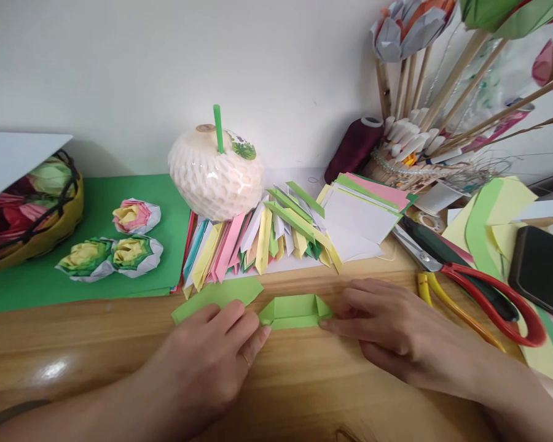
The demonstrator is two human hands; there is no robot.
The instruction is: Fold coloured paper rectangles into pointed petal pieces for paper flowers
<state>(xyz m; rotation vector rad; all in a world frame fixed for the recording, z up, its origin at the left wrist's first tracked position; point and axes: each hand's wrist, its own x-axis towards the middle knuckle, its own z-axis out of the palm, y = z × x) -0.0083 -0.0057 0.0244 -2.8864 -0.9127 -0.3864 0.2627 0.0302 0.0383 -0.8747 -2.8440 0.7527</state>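
Note:
A light green strip of folded paper lies on the wooden table, its corners turned in and its long edge folded up. My left hand pinches its left end between thumb and finger. At the other end, the fingertips of my right hand grip the right corner. Another green paper piece rests just behind my left hand, partly covered by it. Farther back is a pile of folded paper strips in pink, yellow, green and white.
Behind the pile stands a white textured coconut with a green straw. Paper lotus flowers sit at left on green sheets, near a basket. Red-handled scissors, yellow-handled pliers and a black phone lie at right.

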